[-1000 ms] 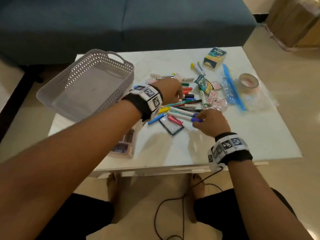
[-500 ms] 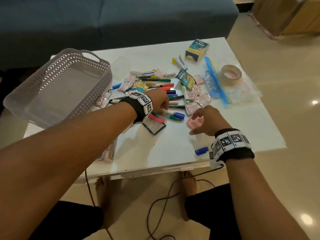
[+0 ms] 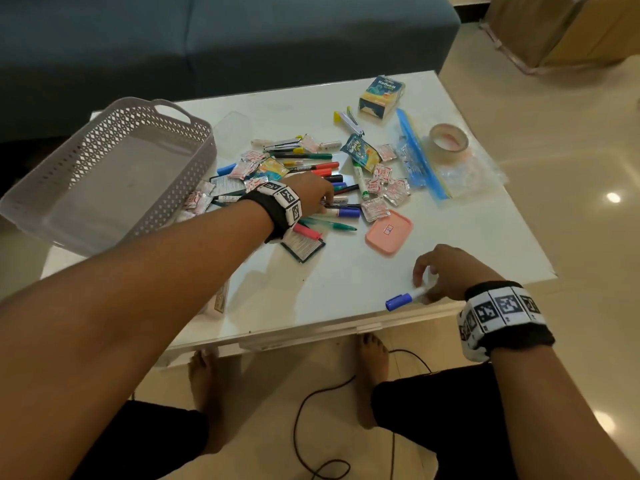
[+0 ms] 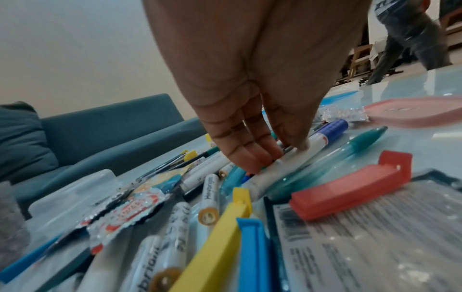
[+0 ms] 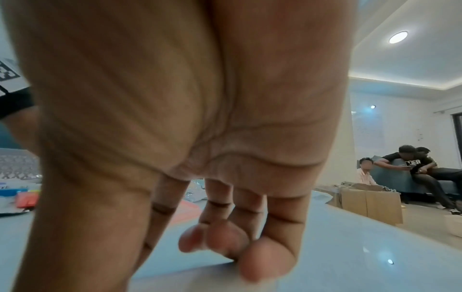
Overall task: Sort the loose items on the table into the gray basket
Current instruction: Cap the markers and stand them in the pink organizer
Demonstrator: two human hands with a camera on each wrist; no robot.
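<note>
The gray basket (image 3: pixel 104 174) stands empty at the table's left. My left hand (image 3: pixel 320 199) reaches into the pile of markers (image 3: pixel 311 166) and sachets. In the left wrist view its fingers (image 4: pixel 252 158) and thumb pinch a white marker with a blue cap (image 4: pixel 325 136), which still lies on the table. My right hand (image 3: pixel 424 284) hovers at the table's front edge with curled fingers (image 5: pixel 212 243). They touch the white end of a second blue-capped marker (image 3: pixel 401 300). The thumb hides any grip on it.
A pink lid (image 3: pixel 389 233) lies between my hands. Further back are a stapler (image 3: pixel 348 121), a small carton (image 3: pixel 381 97), a tape roll (image 3: pixel 448 138) and a clear zip bag (image 3: pixel 460 171). A blue sofa (image 3: pixel 221 39) stands behind the white table (image 3: pixel 346 282).
My right hand drew back from the pile to the front edge, where a blue-capped marker now lies. The pink lid it held is down on the table. My left hand stays in the markers.
</note>
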